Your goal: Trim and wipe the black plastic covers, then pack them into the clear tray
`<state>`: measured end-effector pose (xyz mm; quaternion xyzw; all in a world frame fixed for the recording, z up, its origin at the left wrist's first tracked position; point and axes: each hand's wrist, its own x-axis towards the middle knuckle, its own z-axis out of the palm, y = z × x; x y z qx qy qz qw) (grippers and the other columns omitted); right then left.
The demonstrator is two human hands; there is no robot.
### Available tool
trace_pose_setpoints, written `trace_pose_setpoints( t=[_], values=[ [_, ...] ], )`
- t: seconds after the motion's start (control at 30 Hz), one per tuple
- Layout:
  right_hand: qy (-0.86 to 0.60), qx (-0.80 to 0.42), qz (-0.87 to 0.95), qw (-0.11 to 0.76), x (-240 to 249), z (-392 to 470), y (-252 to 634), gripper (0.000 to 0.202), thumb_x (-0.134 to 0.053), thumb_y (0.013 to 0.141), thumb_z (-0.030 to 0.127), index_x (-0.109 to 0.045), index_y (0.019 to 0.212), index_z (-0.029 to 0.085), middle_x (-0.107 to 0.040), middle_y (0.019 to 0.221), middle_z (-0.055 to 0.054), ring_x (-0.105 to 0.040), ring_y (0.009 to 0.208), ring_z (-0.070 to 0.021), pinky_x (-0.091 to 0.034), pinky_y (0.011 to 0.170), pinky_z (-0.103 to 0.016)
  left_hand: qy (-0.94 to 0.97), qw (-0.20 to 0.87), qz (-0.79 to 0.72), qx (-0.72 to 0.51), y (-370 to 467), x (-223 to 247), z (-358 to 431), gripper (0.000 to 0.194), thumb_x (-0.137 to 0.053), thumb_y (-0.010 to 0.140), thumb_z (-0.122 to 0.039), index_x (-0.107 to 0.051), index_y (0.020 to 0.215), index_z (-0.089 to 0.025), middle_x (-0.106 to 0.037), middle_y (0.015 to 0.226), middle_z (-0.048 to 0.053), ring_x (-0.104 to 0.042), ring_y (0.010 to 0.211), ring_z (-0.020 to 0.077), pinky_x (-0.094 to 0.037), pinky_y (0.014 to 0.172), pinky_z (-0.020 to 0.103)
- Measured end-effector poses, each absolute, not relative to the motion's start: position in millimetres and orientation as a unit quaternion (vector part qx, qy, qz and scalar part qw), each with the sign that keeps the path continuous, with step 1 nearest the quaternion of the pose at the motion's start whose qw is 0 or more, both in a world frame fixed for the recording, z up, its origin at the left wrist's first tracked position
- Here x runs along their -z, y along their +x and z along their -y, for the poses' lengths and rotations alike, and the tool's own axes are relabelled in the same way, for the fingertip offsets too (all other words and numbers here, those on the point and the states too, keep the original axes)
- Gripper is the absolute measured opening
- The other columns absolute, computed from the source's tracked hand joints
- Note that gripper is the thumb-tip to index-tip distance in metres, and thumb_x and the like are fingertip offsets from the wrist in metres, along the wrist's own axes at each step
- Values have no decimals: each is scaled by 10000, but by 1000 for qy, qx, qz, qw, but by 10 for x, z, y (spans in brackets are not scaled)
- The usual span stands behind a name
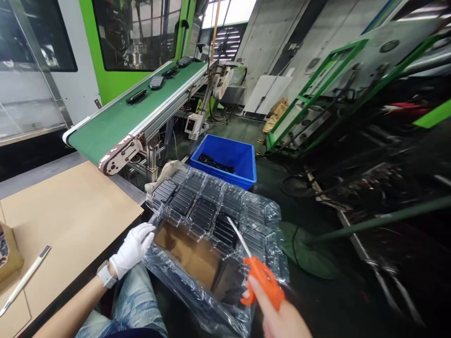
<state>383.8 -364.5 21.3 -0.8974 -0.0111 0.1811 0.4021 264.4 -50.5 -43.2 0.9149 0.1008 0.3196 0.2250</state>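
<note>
An orange plastic blow gun [266, 281] with a slender, pale, straight nozzle sits in the bare right hand [287, 321], pointing away, its tip over the nearest of four black, ribbed, rectangular parts [203, 214]; these lie flat in a row in separate compartments of a clear, moulded plastic tray [260, 234]; the white-gloved left hand [134, 249] is at the tray's left side, contact unclear.

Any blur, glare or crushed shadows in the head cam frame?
Head view: streaky blur at the right edge, around the green pole; head view: glare flecks on the clear plastic tray, window blown out; head view: floor at lower right very dark, orange air gun readable.
</note>
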Motion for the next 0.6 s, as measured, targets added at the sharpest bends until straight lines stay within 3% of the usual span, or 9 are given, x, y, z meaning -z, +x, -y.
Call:
trace_pose_setpoints(
  t=[0.17, 0.4, 0.6],
  values=[
    [-919, -222, 2, 326, -717, 3471, 4661, 529, -454, 856, 569, -555, 508, 184, -638, 498, -42, -458, 239, -106, -382, 346, -248, 895, 243, -169, -333, 2390, 560, 251, 281, -447, 924, -338, -627, 1091, -202, -707, 1088, 92, -665, 1019, 235, -540, 933, 457],
    [-915, -230, -3, 333, -685, 3236, 4740, 527, -420, 885, 532, -557, 522, 177, -632, 509, -51, -466, 251, -108, -371, 356, -250, 858, 323, -259, -305, 1950, 740, 184, 274, -471, 890, -384, -663, 1031, -248, -725, 1059, 54, -674, 1008, 238, -517, 975, 443],
    [-917, -212, -66, 331, -670, 3477, 4728, 531, -437, 865, 560, -579, 530, 172, -637, 515, -84, -459, 265, -119, -378, 365, -269, 845, 309, -277, -336, 1748, 830, 134, 286, -474, 885, -423, -680, 1000, -260, -735, 1023, 47, -688, 969, 232, -537, 948, 426]
  ],
)
